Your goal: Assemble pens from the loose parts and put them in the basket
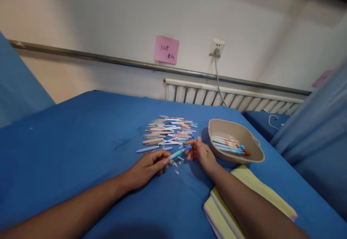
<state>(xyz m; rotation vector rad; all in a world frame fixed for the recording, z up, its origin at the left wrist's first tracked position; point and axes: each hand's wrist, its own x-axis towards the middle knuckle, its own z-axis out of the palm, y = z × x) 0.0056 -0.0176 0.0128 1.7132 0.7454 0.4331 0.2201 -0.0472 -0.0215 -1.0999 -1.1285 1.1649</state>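
Observation:
My left hand (148,166) pinches the lower end of a light blue pen (177,153) just above the blue cloth. My right hand (200,151) pinches the pen's darker blue top end. Both hands hold the same pen between them. Just beyond the hands lies a pile of pen parts (169,132): barrels, white refills and caps, in pink, peach and blue. A few small white bits (176,165) lie on the cloth under the pen. To the right of my right hand stands a beige bowl (256,156) with several assembled pens (229,145) in it.
The blue cloth-covered table (81,152) reaches to the wall. A stack of yellow pads (219,210) lies under my right forearm. On the wall are a pink note (166,49), a socket with a cable (217,47), a metal rail and a radiator. Blue fabric hangs at both sides.

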